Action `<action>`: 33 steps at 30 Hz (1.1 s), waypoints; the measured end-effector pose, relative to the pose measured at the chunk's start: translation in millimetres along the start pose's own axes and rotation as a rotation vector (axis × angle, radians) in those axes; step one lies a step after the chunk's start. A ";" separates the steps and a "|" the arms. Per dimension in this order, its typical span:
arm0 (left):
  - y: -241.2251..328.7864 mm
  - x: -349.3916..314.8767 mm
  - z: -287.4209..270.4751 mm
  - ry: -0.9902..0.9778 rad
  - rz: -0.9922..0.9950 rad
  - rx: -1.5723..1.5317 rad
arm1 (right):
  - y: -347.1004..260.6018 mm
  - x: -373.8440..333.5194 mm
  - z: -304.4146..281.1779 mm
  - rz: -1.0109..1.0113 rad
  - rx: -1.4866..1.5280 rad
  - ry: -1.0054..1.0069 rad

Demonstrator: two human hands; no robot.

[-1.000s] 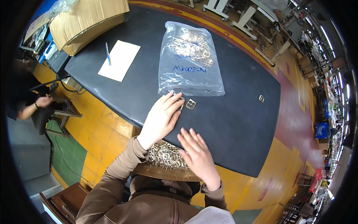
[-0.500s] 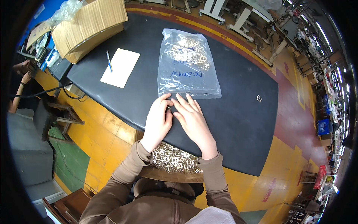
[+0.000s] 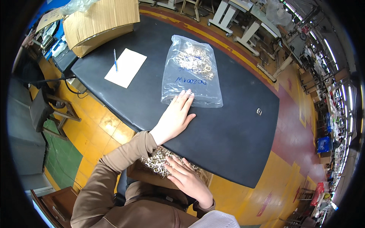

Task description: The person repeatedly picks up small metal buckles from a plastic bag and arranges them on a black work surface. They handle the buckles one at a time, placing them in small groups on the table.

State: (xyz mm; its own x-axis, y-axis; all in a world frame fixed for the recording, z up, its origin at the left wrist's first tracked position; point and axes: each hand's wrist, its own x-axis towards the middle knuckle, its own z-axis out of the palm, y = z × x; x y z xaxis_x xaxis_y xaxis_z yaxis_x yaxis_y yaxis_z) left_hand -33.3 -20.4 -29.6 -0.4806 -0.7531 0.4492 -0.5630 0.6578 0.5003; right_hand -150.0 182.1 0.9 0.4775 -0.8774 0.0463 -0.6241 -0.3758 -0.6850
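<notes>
My left hand [image 3: 175, 115] lies with outstretched fingers on the near edge of a clear plastic bag [image 3: 180, 90], which has blue handwriting on it. Inside the bag's far half is a heap of small shiny metal buckles [image 3: 195, 59]. My right hand [image 3: 185, 175] is lower down, fingers extended over a box [image 3: 146, 173] full of loose metal buckles [image 3: 156, 162] at the table's near edge. Nothing shows in either hand. Off to the right, one single buckle [image 3: 259, 111] rests on the black table [image 3: 228, 140].
A cream sheet of paper [image 3: 131, 68] with a blue pen [image 3: 116, 60] on it lies at left. Behind it stands a large cardboard box [image 3: 100, 22]. A dark chair [image 3: 42, 108] is on the floor at left, with part of another person [image 3: 26, 68] beyond.
My right hand has left the table and moved down to the box of buckles. The left hand has shifted right and flattened onto the bag's near edge.
</notes>
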 end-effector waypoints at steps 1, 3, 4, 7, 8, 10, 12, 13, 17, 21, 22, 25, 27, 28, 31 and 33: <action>4.2 7.5 1.8 0.032 0.001 0.047 | 1.4 -1.9 -3.7 -0.002 -0.002 0.052; 10.4 16.8 -3.8 0.056 0.010 0.025 | 5.9 -4.6 -13.4 0.000 0.001 0.155; 12.9 20.3 -9.2 0.047 0.021 -0.046 | 9.3 -6.9 -20.1 0.014 -0.019 0.217; 12.3 35.7 -31.8 -0.163 -0.113 -0.290 | 25.4 -14.1 -46.2 0.120 -0.057 0.437; 6.6 45.2 -39.2 -0.224 -0.128 -0.388 | 32.7 -15.2 -54.2 0.138 -0.011 0.525; -14.7 92.7 -39.2 0.268 0.024 -0.329 | 47.5 -13.6 -61.5 0.263 0.085 0.656; -54.6 150.9 -42.3 0.486 0.009 0.010 | 60.0 -8.9 -62.7 0.357 0.056 0.719; -73.7 173.2 -39.5 0.495 -0.180 0.038 | 62.8 -10.8 -62.7 0.302 0.070 0.716; -140.3 227.4 -29.6 0.079 -0.700 -0.759 | 67.9 -13.0 -58.2 0.257 0.045 0.657; -147.6 220.9 -16.3 0.165 -0.427 -1.005 | 69.7 -13.5 -59.2 0.228 0.022 0.645; -143.0 218.4 -17.3 0.216 -0.399 -1.102 | 70.7 -13.0 -60.0 0.221 0.025 0.641; -123.0 214.9 -29.1 0.231 -0.282 -1.168 | 72.4 -12.9 -61.7 0.205 0.028 0.625; -106.3 213.9 -38.9 0.236 -0.217 -1.205 | 72.2 -13.4 -62.1 0.216 0.042 0.615; -98.5 215.3 -44.9 0.221 -0.168 -1.203 | 71.8 -13.7 -62.3 0.221 0.047 0.612; -79.3 218.8 -61.2 0.179 -0.038 -1.111 | 70.2 -13.3 -63.1 0.228 0.066 0.623; -70.4 217.9 -66.9 0.171 0.004 -1.018 | 69.4 -12.6 -63.6 0.228 0.069 0.628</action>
State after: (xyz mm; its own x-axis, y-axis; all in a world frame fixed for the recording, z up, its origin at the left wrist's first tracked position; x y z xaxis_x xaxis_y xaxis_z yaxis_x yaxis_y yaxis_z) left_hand -53.3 -229.9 82.5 -0.3344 -0.7911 0.5121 0.3123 0.4197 0.8522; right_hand -238.7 148.2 -1.0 -0.1255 -0.9473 0.2947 -0.6161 -0.1584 -0.7716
